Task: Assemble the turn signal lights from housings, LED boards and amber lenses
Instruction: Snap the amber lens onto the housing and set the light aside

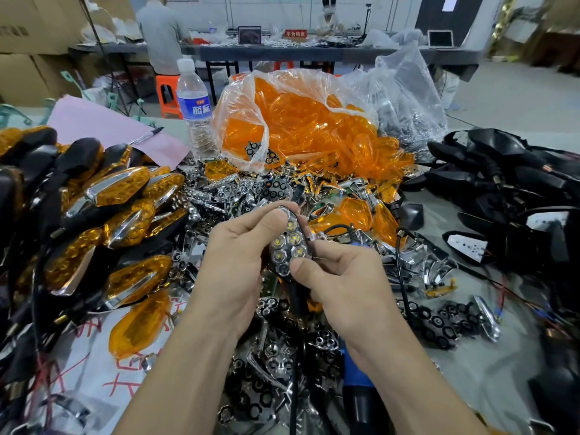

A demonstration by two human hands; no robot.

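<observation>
Chrome LED reflector [287,243]: you're gripping it with both hands.
Left hand [238,262] and right hand [339,277] are pinching it, hiding its housing.

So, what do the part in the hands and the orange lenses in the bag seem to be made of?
Part in the hands: likely chrome-plated plastic; its faceted cups give mirror-like glints. Orange lenses: translucent amber plastic, glossy, with light passing through. Bag: thin clear plastic film, crinkled.
</observation>
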